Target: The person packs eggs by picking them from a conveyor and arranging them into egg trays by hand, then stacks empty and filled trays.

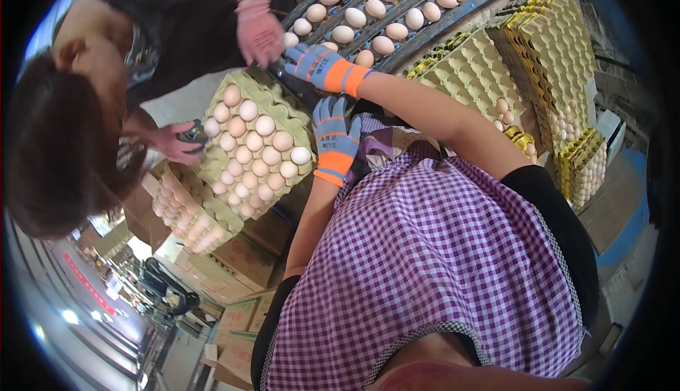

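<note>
My left hand (334,138), in a grey and orange glove, is held palm down with its fingers apart. It lies beside the right rim of a pulp egg tray (297,107) and seems to hold nothing. The tray carries rows of brown and pale eggs (255,141). My right hand (324,67), gloved alike, reaches across to the near end of the roller conveyor (390,64). Its fingertips point left, close to a pale egg (290,40); whether anything is under the palm is hidden. More eggs (355,17) sit in lanes on the conveyor.
A co-worker leans in from the left; one pink-gloved hand (260,35) is at the conveyor end, the other (180,141) beside the tray. Another filled egg tray (186,210) stands below left. Stacked empty trays (558,45) are at right, cardboard boxes (239,261) at lower left.
</note>
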### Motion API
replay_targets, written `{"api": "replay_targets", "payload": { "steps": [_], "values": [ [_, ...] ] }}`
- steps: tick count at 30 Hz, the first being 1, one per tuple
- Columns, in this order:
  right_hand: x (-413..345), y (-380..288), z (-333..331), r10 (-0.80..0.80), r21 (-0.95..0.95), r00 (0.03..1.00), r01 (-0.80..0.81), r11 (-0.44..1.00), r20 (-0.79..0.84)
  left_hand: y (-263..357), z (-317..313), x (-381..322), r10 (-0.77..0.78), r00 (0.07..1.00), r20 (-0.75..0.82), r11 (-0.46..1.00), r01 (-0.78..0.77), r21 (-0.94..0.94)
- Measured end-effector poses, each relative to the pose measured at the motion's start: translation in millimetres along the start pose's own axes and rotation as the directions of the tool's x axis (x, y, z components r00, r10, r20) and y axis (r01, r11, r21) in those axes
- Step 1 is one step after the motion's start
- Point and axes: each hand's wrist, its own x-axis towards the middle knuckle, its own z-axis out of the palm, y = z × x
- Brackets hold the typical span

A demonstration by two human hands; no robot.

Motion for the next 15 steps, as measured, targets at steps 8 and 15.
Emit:
{"api": "replay_targets", "payload": {
  "steps": [8, 15],
  "values": [
    [-43, 2, -25, 0.241, 0.699, 0.967, -0.229, 0.678, 0.083, 0, 15, -1, -0.006, 0.992, 0.130, 1.000, 0.009, -0.022],
    [-121, 19, -115, 0.041, 0.375, 0.926, -0.112, -0.920, 0.376, -26, 15, 6, -0.022, 0.973, 0.229, 0.957, 0.086, -0.276]
  ]
}}
